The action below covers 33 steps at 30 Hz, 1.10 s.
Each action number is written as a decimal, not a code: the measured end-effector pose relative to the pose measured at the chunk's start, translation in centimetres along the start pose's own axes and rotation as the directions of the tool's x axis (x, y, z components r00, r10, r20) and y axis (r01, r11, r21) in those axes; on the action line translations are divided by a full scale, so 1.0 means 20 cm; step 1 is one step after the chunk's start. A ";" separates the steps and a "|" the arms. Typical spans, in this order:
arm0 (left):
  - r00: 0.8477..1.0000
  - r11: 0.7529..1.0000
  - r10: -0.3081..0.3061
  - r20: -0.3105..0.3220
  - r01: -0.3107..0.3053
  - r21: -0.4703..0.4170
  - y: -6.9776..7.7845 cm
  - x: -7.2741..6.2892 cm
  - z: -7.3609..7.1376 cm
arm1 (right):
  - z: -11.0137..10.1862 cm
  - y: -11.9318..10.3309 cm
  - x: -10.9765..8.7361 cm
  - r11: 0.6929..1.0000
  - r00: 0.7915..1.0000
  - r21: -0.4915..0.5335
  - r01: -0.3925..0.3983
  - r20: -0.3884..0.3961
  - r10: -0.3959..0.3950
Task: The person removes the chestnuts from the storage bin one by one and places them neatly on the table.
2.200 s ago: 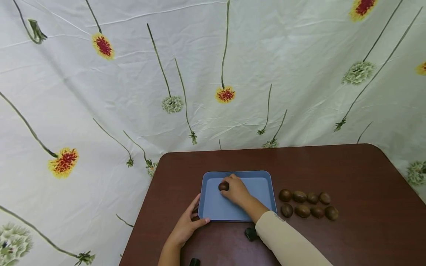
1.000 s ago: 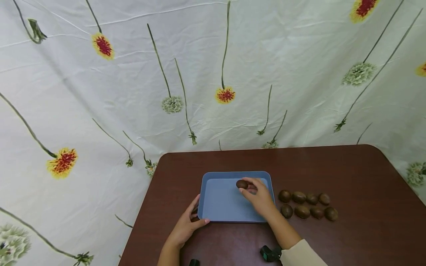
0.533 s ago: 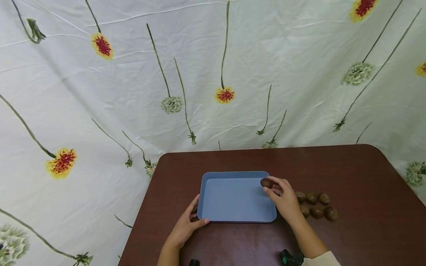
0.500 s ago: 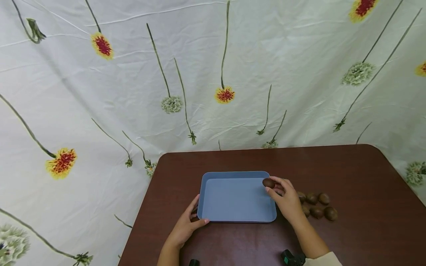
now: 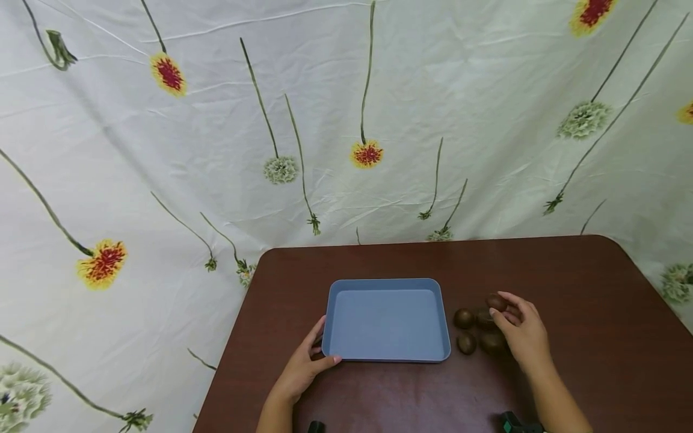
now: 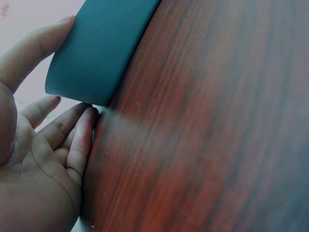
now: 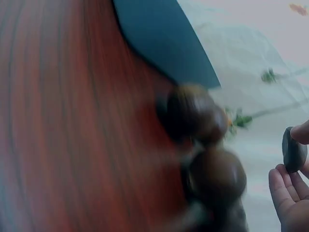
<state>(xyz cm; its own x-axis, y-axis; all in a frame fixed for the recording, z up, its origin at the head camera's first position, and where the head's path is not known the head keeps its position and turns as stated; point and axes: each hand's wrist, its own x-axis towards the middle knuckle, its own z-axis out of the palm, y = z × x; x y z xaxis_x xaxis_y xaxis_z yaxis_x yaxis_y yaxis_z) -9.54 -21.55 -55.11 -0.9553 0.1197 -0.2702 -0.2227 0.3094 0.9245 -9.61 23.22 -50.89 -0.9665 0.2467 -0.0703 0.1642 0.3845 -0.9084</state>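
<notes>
My right hand point(image 5: 524, 338) pinches a dark brown egg-shaped thing point(image 5: 495, 302) between thumb and fingers, held over a group of similar ones. Of that group a brown round one point(image 5: 464, 318) stays visible at the left; others are partly covered by the hand. In the right wrist view, the held piece point(image 7: 293, 150) shows at the right edge, beside blurred brown round things point(image 7: 217, 176). A blue tray point(image 5: 387, 325) lies flat to the left with nothing in it. Around its near left corner rests my left hand point(image 5: 300, 368), thumb and fairly straight fingers touching the sides.
The dark red-brown table point(image 5: 606, 313) bears everything. Behind it hangs a white cloth point(image 5: 325, 120) printed with flowers. Black wrist devices show near the lower edge of the head view.
My right hand has carried the brown egg-shaped thing from over the tray rightward, past the tray's edge, to above the group. My left hand and the tray have stayed put.
</notes>
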 end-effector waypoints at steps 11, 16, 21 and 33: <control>1.000 1.000 -0.001 -0.011 0.001 -0.001 0.00 0.00 0.00 | -0.23 0.17 -0.05 0.993 0.990 -0.056 -0.101 -0.107 0.094; 1.000 1.000 -0.005 -0.007 0.005 0.001 0.00 0.00 0.00 | -0.30 0.23 -0.07 0.984 0.981 -0.083 -0.159 -0.125 0.148; 1.000 1.000 0.002 -0.005 -0.002 -0.002 0.00 0.00 0.00 | -0.36 0.28 -0.09 0.965 0.973 -0.149 -0.214 -0.123 0.196; 1.000 1.000 -0.005 -0.006 0.005 0.003 0.00 0.00 0.00 | -0.45 0.37 -0.07 0.932 0.966 -0.264 -0.249 0.002 0.259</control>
<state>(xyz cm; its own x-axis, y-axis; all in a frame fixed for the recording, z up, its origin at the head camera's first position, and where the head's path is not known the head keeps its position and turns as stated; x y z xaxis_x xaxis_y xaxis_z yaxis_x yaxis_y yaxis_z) -9.56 -21.53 -55.22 -0.9554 0.1125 -0.2729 -0.2267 0.3125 0.9225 -5.24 33.60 -53.79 -0.8917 0.3356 -0.3038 0.4456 0.5320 -0.7200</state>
